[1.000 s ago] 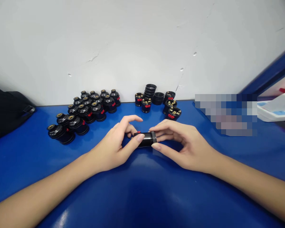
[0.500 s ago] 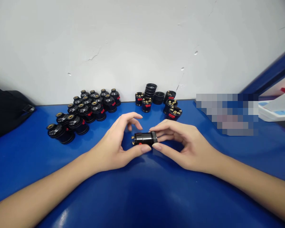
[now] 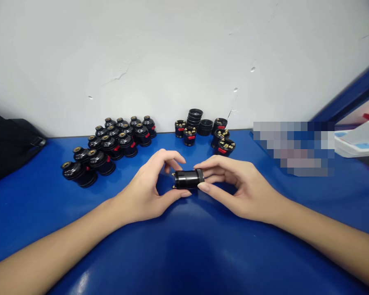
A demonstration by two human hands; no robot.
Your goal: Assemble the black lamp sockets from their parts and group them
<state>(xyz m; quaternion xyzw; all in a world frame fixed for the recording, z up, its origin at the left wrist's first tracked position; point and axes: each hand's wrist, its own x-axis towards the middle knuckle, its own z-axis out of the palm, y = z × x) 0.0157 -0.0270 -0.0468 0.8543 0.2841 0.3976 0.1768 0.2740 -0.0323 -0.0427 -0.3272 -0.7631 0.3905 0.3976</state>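
Black socket (image 3: pixel 187 180) lies sideways btwn the two hands, over the middle of the blue table (image 3: pixel 184 254); can't tell if it touches the tabletop. Right hand (image 3: pixel 249 190) grips its ribbed ring (image 3: pixel 200 175) at the right end, thumb on the near side, fingers on the far side. Left hand (image 3: pixel 146 190) is loosely curled about the other end — thumb along the near edge, index finger arched above; can't tell if it's pressing. Gold prongs (image 3: pixel 174 187) poke out toward the left palm.

Farther back, left: a bunch of capped sockets (image 3: pixel 110 143) w/ red tabs, all standing upright. Back centre: open sockets (image 3: pixel 190 137), gold contacts up, next to a stack of black rings (image 3: pixel 194 119) & a loose ring (image 3: pixel 206 128) — all near the grey wall (image 3: pixel 172 53). Black bag (image 3: pixel 9 143) at far left, white tray (image 3: pixel 350 149) at far right.
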